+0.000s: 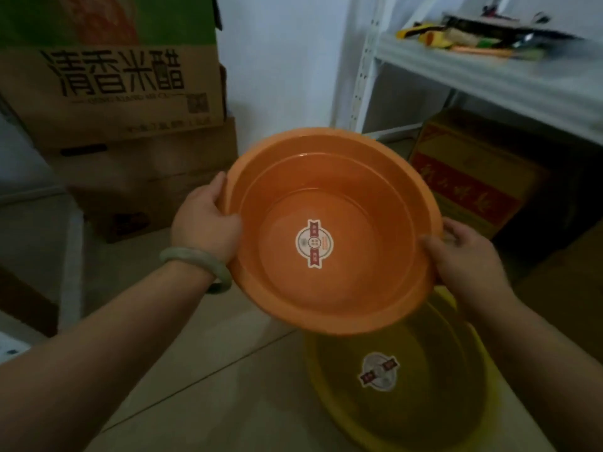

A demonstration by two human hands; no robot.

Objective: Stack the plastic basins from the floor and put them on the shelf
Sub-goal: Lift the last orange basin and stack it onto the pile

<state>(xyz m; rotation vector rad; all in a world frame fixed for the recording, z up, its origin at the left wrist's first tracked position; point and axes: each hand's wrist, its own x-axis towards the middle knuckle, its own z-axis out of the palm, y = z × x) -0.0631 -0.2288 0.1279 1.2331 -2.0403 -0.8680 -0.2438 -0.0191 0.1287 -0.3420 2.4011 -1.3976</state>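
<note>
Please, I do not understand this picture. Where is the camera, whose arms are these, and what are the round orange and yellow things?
The camera sits on a person's head and looks forward and down, so the two bare arms are that person's own. The left hand and the right hand grip opposite rims of an orange plastic basin, held up in the air. Under it, a yellow basin lies on the tiled floor. Both have a sticker inside. A white shelf stands at the right, with cardboard boxes piled at the left.
</note>
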